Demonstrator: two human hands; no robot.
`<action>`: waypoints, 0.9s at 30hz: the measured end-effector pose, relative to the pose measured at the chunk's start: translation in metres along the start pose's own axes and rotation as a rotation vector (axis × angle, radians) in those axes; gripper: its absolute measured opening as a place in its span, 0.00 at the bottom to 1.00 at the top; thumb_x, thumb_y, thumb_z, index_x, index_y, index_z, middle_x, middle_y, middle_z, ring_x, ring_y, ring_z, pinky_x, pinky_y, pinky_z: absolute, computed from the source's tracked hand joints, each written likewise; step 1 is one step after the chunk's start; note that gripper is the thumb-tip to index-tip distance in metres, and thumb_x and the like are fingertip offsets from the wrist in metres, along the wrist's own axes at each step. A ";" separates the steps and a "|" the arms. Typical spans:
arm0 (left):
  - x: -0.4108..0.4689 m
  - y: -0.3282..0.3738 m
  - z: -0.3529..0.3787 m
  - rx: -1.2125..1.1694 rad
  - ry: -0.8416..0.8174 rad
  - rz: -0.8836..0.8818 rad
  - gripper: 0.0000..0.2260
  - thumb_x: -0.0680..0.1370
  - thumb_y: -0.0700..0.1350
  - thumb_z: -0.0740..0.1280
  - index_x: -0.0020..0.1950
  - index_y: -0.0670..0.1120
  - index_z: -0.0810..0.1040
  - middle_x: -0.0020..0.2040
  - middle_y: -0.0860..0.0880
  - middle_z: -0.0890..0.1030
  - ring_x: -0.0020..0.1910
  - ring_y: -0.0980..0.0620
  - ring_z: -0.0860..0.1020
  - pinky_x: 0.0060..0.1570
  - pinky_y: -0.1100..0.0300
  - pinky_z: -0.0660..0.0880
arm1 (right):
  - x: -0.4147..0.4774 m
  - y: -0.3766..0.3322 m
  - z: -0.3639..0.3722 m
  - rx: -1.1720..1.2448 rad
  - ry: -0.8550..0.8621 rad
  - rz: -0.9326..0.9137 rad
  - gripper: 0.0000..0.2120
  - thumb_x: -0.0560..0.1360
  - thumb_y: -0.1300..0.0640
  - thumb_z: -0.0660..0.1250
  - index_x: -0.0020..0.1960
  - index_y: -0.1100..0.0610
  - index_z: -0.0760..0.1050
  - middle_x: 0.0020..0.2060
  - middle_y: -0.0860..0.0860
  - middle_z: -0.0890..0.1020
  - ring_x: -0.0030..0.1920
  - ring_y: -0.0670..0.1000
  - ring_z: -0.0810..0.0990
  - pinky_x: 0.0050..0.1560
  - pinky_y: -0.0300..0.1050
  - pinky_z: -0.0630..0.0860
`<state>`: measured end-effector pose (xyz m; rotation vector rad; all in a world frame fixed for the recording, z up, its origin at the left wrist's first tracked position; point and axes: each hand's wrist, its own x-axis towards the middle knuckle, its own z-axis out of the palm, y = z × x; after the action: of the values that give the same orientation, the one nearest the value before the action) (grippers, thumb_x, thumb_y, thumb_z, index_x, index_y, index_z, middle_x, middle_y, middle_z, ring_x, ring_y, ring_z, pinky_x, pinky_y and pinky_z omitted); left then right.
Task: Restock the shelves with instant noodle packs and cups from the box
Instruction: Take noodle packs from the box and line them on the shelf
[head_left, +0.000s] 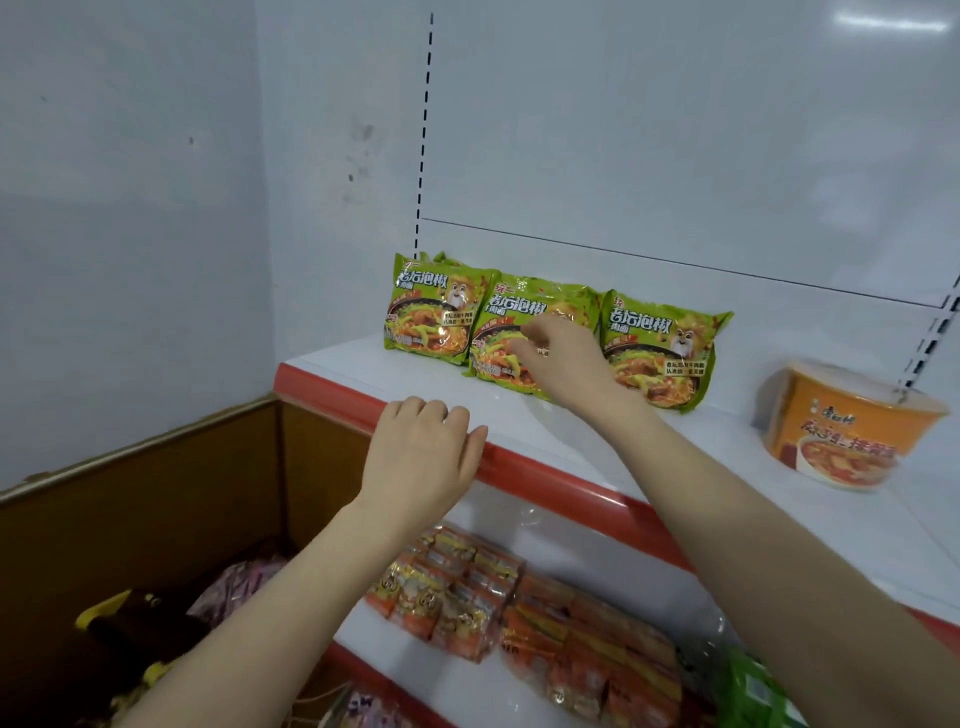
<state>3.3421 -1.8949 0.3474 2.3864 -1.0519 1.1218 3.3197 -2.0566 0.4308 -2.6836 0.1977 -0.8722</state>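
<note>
Touched middle pack (496, 325) with right hand (558, 358), grip unclear.
Stood upright, facing out, long side along shelf (467, 387); left hand (421, 452) loose on edge.

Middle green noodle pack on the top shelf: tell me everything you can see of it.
The glossy green plastic noodle pack, printed with a noodle bowl and bold lettering, stands upright on the white shelf, middle of three alike. Its left edge seems to overlap the left pack; the right pack sits close. The right hand covers its lower right, bent fingers on its front.
</note>
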 end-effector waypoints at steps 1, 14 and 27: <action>-0.011 -0.003 -0.003 0.007 0.002 -0.001 0.18 0.76 0.51 0.55 0.33 0.44 0.76 0.27 0.47 0.76 0.28 0.45 0.75 0.31 0.55 0.69 | -0.003 -0.013 0.009 0.030 -0.009 -0.047 0.14 0.77 0.55 0.61 0.57 0.62 0.76 0.55 0.57 0.80 0.56 0.56 0.77 0.55 0.48 0.72; -0.222 -0.077 -0.036 0.253 -0.374 -0.466 0.21 0.76 0.52 0.51 0.36 0.46 0.79 0.30 0.48 0.79 0.31 0.47 0.78 0.33 0.56 0.74 | -0.089 -0.128 0.176 0.270 -0.414 -0.392 0.15 0.78 0.52 0.59 0.61 0.58 0.74 0.56 0.53 0.80 0.56 0.53 0.77 0.54 0.46 0.73; -0.442 -0.035 0.001 0.299 -0.728 -0.924 0.13 0.71 0.47 0.63 0.31 0.41 0.78 0.24 0.44 0.76 0.24 0.42 0.76 0.24 0.58 0.71 | -0.246 -0.107 0.337 0.276 -0.919 -0.387 0.14 0.79 0.54 0.58 0.60 0.60 0.73 0.52 0.58 0.80 0.53 0.57 0.78 0.51 0.53 0.77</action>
<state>3.1790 -1.6544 0.0124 3.0317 0.1924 0.0688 3.3248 -1.8166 0.0726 -2.5833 -0.6099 0.2995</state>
